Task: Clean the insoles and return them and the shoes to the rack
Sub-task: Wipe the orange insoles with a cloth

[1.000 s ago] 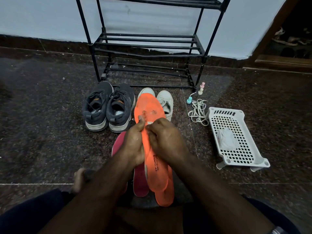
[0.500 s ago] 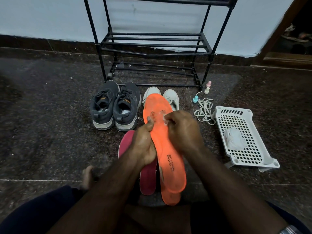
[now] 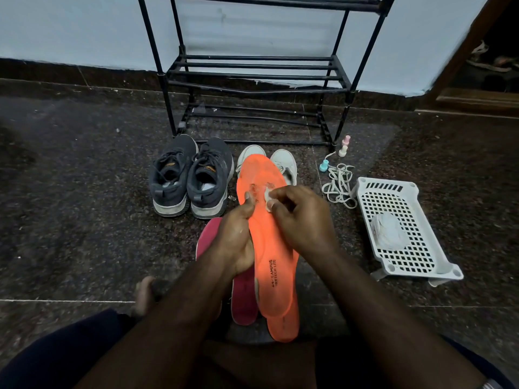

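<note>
My left hand [image 3: 235, 240] grips the left edge of an orange insole [image 3: 273, 265], thumb on its top face. My right hand [image 3: 302, 220] pinches a small white wipe [image 3: 268, 195] against the insole's worn forefoot. A second orange insole [image 3: 283, 328] lies under it on the floor, beside two pink insoles [image 3: 243, 299]. Dark grey sneakers [image 3: 191, 178] and white shoes [image 3: 285, 164] stand on the floor in front of the black shoe rack [image 3: 252, 71], whose shelves hold nothing.
A white perforated plastic basket [image 3: 404, 228] with crumpled white wipes in it sits on the floor at right. Loose white laces [image 3: 338, 186] and small pastel pegs [image 3: 343, 147] lie beside it. My bare foot [image 3: 144, 293] rests at left. A doorway opens at far right.
My right hand has moved up the orange insole from its middle to the forefoot with the wipe. The view has shifted slightly, so everything sits further right.
</note>
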Tool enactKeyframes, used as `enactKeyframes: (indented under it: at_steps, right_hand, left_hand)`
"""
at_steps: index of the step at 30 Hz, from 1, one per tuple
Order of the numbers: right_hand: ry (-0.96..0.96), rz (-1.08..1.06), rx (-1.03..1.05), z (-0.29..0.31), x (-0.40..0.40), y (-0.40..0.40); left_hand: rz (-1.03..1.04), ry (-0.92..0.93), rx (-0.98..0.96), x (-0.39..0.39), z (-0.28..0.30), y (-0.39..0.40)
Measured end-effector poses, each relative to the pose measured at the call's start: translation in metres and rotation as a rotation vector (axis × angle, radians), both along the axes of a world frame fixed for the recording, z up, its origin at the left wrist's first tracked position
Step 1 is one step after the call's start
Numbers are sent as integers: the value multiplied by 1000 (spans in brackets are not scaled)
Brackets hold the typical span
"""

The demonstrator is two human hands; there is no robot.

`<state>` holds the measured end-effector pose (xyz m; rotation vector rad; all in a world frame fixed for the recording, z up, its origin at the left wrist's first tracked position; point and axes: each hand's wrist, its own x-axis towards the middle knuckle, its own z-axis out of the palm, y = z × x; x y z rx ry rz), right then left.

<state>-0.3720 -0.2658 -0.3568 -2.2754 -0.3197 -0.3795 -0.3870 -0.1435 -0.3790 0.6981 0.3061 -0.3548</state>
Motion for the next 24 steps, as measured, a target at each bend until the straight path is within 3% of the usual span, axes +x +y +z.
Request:
enactKeyframes:
  at_steps: [5, 13, 18, 24]
  right_hand:
    - [199, 25, 454, 13, 8, -15]
    - [285, 39, 627, 30, 9, -25]
    - [192, 4, 515, 25, 11, -24]
    - [-90, 24, 49, 16, 19, -10]
  left_hand:
    - [-50, -24, -41, 4, -3, 9]
    - [-91, -41, -42, 4, -5, 13]
    - [-129, -49, -52, 4, -4, 12]
    - [-111, -60, -93, 3, -10, 4]
